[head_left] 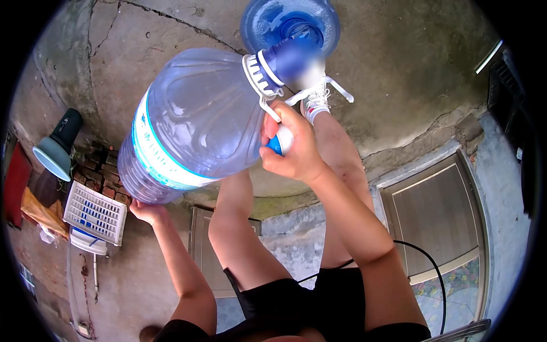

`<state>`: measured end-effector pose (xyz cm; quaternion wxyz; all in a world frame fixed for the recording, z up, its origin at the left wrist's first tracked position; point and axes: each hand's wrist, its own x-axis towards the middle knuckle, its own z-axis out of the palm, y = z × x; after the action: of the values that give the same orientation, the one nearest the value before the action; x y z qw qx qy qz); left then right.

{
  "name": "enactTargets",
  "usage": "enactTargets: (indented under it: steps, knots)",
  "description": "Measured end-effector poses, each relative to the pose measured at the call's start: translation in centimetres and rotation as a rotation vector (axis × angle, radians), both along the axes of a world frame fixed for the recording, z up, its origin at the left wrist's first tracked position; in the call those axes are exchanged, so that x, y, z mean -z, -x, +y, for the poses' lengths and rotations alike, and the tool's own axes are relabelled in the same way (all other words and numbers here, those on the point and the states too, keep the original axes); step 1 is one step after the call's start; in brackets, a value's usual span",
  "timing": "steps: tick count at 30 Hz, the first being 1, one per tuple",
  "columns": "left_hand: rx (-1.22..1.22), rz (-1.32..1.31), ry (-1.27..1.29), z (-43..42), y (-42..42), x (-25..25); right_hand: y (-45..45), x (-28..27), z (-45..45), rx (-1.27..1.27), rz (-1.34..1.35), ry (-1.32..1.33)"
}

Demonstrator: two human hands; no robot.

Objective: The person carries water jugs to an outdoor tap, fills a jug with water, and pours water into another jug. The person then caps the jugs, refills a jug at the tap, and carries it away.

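A large clear plastic water bottle with a blue-and-white label is held tilted, its neck toward the upper right. My left hand supports its base from below, with the fingers partly hidden behind it. My right hand is closed beside the bottle's shoulder, holding a blue-and-white cap. Its fingertips are at the white carry handle around the neck. The blue neck end is blurred and overlaps a translucent blue water jug on the floor; whether they touch I cannot tell.
The concrete floor is cracked. At left are a dark container with a pale flared rim, a white plastic basket and bricks. A door and a black cable lie at right. My shoe is near the jug.
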<state>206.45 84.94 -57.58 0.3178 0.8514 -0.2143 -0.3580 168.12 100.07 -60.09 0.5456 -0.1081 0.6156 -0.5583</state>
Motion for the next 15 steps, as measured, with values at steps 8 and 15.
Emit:
enactTargets:
  steps: [8, 15]
  knots:
    - [-0.003, -0.01, 0.001, -0.02, 0.26, -0.13, -0.18, -0.07, -0.03, 0.013, -0.007, -0.007]
    - [-0.004, -0.004, 0.011, -0.05, -0.08, -0.04, -0.1, -0.08, -0.06, 0.011, -0.008, -0.01]
